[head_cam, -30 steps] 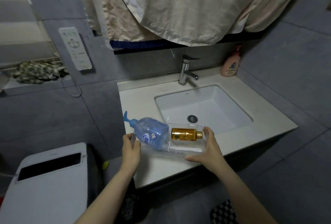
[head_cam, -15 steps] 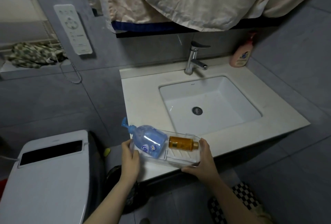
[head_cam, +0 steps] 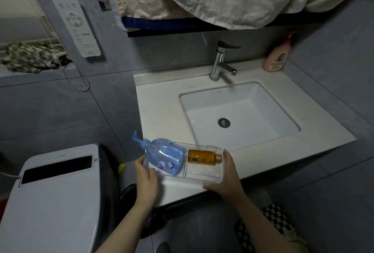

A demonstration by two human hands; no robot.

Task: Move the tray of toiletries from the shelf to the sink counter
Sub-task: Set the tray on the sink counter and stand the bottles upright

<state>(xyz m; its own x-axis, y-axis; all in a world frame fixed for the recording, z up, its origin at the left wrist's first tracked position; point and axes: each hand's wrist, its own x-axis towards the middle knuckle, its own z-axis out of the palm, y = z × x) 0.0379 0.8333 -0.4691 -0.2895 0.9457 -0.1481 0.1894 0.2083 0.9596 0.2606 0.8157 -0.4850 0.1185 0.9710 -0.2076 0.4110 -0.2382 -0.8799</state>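
Both hands, left hand (head_cam: 146,179) and right hand (head_cam: 228,179), grip the clear tray (head_cam: 200,178) over the surface (head_cam: 162,111) at six o'clock; next, likely lower and release.

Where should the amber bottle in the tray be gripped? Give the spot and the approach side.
Grip the amber bottle across its round body, coming from above. It lies on its side in the clear tray, cap toward the right hand, with the blue pump bottle close on its other end, so only the top is free.
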